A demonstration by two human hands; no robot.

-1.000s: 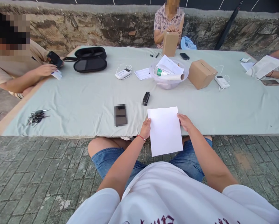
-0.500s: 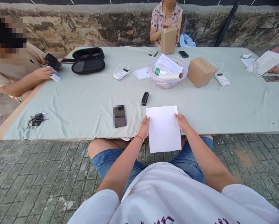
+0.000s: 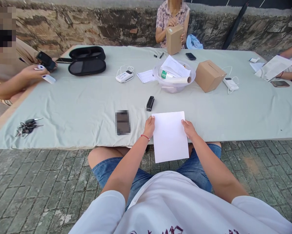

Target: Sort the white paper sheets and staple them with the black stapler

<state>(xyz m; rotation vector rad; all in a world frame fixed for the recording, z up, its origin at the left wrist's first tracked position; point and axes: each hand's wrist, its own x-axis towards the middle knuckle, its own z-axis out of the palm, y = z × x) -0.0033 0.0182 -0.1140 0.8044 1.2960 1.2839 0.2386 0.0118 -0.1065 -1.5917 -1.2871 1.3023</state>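
Observation:
A blank white sheet of paper (image 3: 170, 138) is held between my two hands, over the table's near edge and partly above my lap. My left hand (image 3: 149, 126) pinches its left side near the top, thumb on the front face. On the opposite side my right hand (image 3: 188, 129) grips the right edge the same way. The fingers behind the paper are hidden. Just beyond the paper lies a black stapler (image 3: 150, 103). To the left of my left hand is a dark, blurred-out flat object (image 3: 123, 122).
The cloth-covered table (image 3: 70, 107) bears keys (image 3: 28, 126), a black case (image 3: 87, 65), a bowl (image 3: 174, 87) with papers and a roll, a cardboard box (image 3: 209, 76) and white power banks (image 3: 124, 76). People sit left, right and opposite, one holding a carton (image 3: 174, 39).
The view has shifted slightly, so table items sit a little further left. Both hands keep the same hold on the paper. The person opposite has tilted the carton a little.

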